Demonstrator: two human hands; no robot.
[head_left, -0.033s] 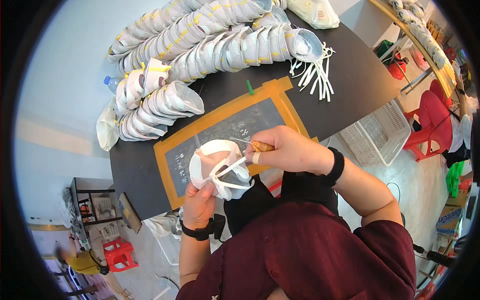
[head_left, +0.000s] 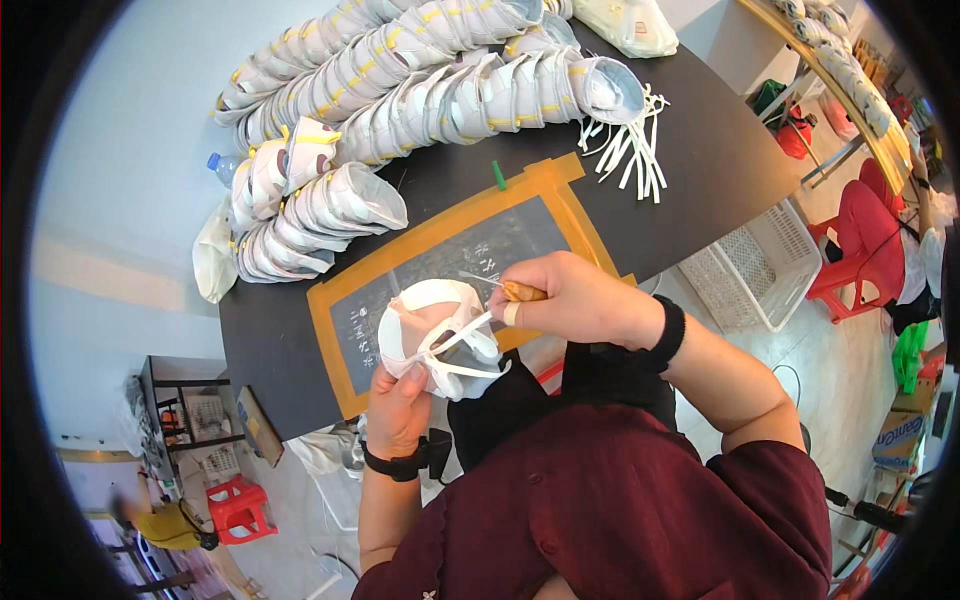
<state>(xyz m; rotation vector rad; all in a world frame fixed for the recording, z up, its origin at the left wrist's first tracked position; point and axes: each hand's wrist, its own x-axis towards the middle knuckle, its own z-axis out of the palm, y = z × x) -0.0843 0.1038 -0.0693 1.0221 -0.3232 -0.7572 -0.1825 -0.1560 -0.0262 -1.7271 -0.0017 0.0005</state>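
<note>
My left hand [head_left: 398,400] is closed on the lower edge of a white and pale pink shoe upper [head_left: 408,325], its thumb pressed on the outside. Narrow white lace strips cross the upper's opening. One white lace [head_left: 470,331] runs taut from the upper to the fingers of my right hand [head_left: 570,295]. That hand is wrapped round the wooden handle of an awl [head_left: 524,292], whose thin metal shaft points left over the table. Whether the shaft's tip is hooked is too small to tell. A light band circles one right finger.
Long rows of nested shoe uppers [head_left: 460,105] lie across the far side of the dark table [head_left: 690,170]. Loose white laces [head_left: 640,150] hang beside them. Orange tape [head_left: 330,335] frames a marked sheet. A white crate [head_left: 750,265] stands right; another person [head_left: 870,230] sits beyond.
</note>
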